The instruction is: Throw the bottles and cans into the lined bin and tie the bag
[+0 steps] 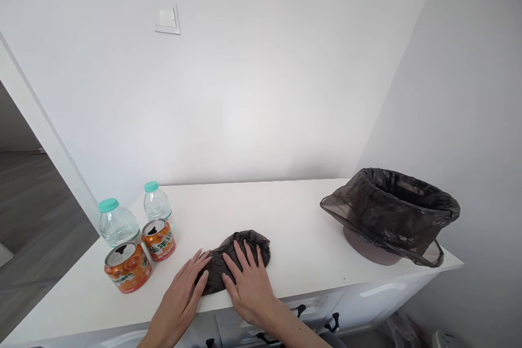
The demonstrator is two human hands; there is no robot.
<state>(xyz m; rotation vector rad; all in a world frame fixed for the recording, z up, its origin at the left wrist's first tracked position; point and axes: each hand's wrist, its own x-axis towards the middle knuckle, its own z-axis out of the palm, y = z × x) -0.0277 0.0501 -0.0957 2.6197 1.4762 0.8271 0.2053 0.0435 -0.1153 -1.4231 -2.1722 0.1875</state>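
A crumpled black plastic bag (253, 239) lies near the front edge of the white cabinet top. Spread flat over its right part is my right hand (248, 283), fingers apart and pressing down. My left hand (183, 288) rests at the bag's left end, fingers stretched out over it, with the thumb pointing towards the right hand. Both hands are open and cover much of the bag. Left of my left hand stand two orange drink cans, a nearer one (129, 269) and a farther one (160, 242), both with opened tops.
Behind the cans stand two clear bottles with teal caps, one left (118, 225) and one right (157, 204). A bin (367, 244) lined with a black bag (387, 212) stands at the right end of the cabinet top (293, 217). Drawers with dark handles (335, 323) are below.
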